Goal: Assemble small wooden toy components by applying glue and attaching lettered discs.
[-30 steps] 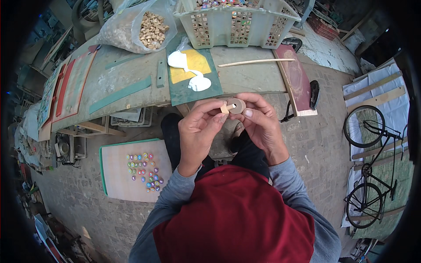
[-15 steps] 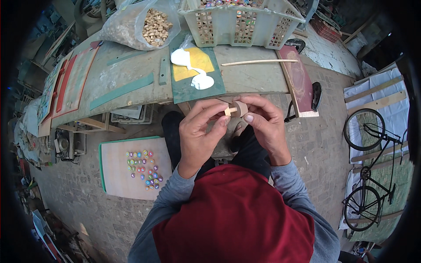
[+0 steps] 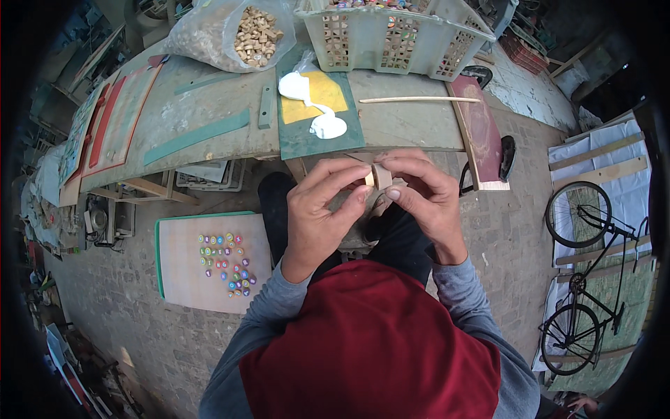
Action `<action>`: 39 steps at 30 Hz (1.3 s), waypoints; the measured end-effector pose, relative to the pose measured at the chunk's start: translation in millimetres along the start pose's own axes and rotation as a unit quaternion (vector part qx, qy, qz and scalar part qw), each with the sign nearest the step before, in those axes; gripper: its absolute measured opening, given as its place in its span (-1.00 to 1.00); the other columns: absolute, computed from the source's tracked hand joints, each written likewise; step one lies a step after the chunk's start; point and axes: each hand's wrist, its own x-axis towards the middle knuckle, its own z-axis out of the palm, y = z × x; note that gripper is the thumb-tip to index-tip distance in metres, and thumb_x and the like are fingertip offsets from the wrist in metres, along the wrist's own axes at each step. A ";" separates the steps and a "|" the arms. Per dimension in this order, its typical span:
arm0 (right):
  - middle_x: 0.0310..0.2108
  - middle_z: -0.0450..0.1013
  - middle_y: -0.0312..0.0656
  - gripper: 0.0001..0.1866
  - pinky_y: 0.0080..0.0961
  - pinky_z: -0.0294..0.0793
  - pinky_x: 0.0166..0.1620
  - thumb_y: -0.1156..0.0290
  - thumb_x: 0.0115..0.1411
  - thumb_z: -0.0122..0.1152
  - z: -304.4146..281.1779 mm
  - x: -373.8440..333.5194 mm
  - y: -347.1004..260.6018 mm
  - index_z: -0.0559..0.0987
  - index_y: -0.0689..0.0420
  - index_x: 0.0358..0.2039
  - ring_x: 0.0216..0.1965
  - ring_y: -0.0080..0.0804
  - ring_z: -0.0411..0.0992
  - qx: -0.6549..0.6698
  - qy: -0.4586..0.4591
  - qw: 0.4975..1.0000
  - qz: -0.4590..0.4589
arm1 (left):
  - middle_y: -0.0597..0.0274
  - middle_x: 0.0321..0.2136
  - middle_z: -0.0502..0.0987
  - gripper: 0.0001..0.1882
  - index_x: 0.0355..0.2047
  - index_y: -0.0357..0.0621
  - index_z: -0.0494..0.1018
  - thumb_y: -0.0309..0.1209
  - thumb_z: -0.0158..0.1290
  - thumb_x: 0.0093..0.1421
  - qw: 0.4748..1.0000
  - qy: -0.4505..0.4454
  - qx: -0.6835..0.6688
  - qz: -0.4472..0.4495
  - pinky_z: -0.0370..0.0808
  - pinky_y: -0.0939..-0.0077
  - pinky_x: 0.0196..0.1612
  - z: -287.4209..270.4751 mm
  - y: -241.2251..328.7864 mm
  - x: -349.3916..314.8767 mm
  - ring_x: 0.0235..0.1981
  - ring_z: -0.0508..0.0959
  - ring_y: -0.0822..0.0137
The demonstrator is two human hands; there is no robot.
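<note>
My left hand [image 3: 317,216] pinches a small pale wooden peg [image 3: 369,179] between thumb and fingertips. Facing it, my right hand [image 3: 431,202] grips a round wooden disc [image 3: 383,177] by its edge. The peg sits up against the disc, its narrow stem no longer showing between them; how deep it goes is hidden. Both hands are just in front of the workbench edge, above my lap. Beyond them a green board [image 3: 300,140] carries a yellow sheet [image 3: 328,91] with a white glue-like puddle [image 3: 328,126] spread over it.
On the bench [image 3: 209,129] are a plastic bag [image 3: 199,42] of wooden pieces, a crate [image 3: 356,52] of colourful pieces and a thin stick [image 3: 412,100]. A tray [image 3: 183,272] of coloured round tokens lies lower left. A bicycle [image 3: 578,279] is at right; another person's hand [image 3: 583,403] shows lower right.
The peg and the disc have come together, and the peg's stem has gone from sight. My fingertips are closer to each other. The view has shifted slightly.
</note>
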 end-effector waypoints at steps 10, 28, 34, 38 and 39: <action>0.02 0.46 -0.11 -0.57 -0.44 0.43 0.10 0.69 0.11 0.30 7.4 5.1 8.5 0.50 0.27 0.03 -0.03 -0.43 0.46 0.018 -0.015 1.000 0.019 | 0.10 -0.19 0.57 -0.67 -0.06 -0.34 0.51 -0.74 0.14 0.14 0.992 0.046 -0.092 -0.067 0.64 0.49 -0.08 -5.0 1.9 -3.6 -0.17 0.64 0.36; 0.00 0.51 -0.08 -0.21 -0.30 0.14 0.31 0.65 0.03 0.23 22.8 16.8 20.5 0.22 0.22 0.31 0.14 -0.33 0.37 0.085 -0.143 0.985 0.043 | 0.00 -0.04 0.57 -0.46 0.28 -0.27 0.24 -0.40 0.03 0.32 0.943 -0.080 -0.208 -0.247 0.43 0.43 0.09 -68.6 3.4 -4.4 -0.02 0.55 0.33; -0.11 0.53 -0.16 -0.09 -0.28 0.02 0.34 0.66 -0.03 0.19 37.2 9.8 33.9 0.12 0.21 0.39 0.18 -0.33 0.30 0.069 -0.183 0.974 0.114 | 0.04 -0.02 0.52 -0.33 0.33 -0.24 0.16 -0.43 0.10 0.24 0.877 -0.132 -0.352 -0.299 0.44 0.42 0.05 -61.8 -11.5 -21.7 -0.02 0.52 0.32; -0.06 0.53 -0.07 -0.02 -0.27 0.06 0.32 0.55 -0.04 0.26 45.6 10.8 52.6 0.05 0.21 0.41 0.17 -0.29 0.33 0.109 -0.233 0.957 0.133 | 0.06 -0.01 0.51 -0.34 0.31 -0.25 0.18 -0.52 0.10 0.21 0.865 -0.104 -0.387 -0.303 0.45 0.38 0.07 -72.6 -28.3 -43.6 -0.02 0.53 0.32; -0.06 0.53 -0.07 -0.02 -0.27 0.06 0.32 0.55 -0.04 0.26 51.5 10.5 53.9 0.05 0.21 0.41 0.17 -0.29 0.33 0.116 -0.242 0.954 0.136 | 0.05 -0.02 0.52 -0.36 0.30 -0.26 0.19 -0.54 0.09 0.21 0.858 -0.099 -0.409 -0.294 0.46 0.39 0.07 -74.7 -31.1 -49.0 -0.03 0.54 0.31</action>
